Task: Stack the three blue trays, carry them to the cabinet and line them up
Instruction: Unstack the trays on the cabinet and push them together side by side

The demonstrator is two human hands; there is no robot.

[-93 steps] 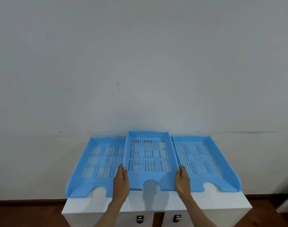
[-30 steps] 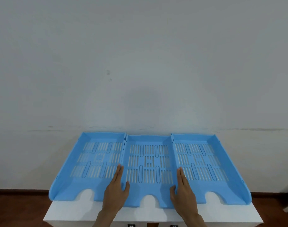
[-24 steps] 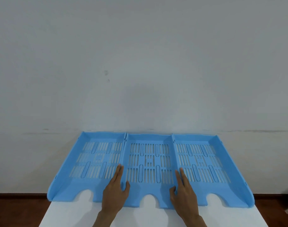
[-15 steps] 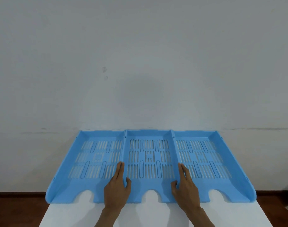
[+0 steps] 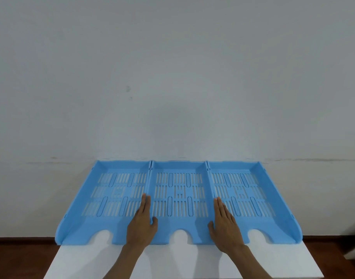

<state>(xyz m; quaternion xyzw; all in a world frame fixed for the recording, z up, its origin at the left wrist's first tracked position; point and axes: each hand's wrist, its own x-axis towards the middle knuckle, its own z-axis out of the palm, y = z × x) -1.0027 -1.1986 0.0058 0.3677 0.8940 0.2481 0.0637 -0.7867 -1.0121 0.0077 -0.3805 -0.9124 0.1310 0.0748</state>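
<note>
Three slotted blue trays lie side by side on the white cabinet top (image 5: 178, 262), their backs against the wall: left tray (image 5: 112, 190), middle tray (image 5: 179, 178), right tray (image 5: 245, 184). Their side walls touch and their notched front edges form one line. My left hand (image 5: 141, 226) straddles the middle tray's left wall, fingers flat in the left tray, thumb inside the middle one. My right hand (image 5: 226, 228) mirrors it on the right wall, fingers in the right tray.
A plain grey wall (image 5: 172, 77) rises directly behind the trays. Dark wooden floor (image 5: 21, 254) shows on both sides of the cabinet. The outer trays overhang the cabinet top's left and right edges slightly.
The middle tray, lifted and set forward three seconds ago, now lies flat between the other two. In the last second the trays slid back, and their fronts came into one line.
</note>
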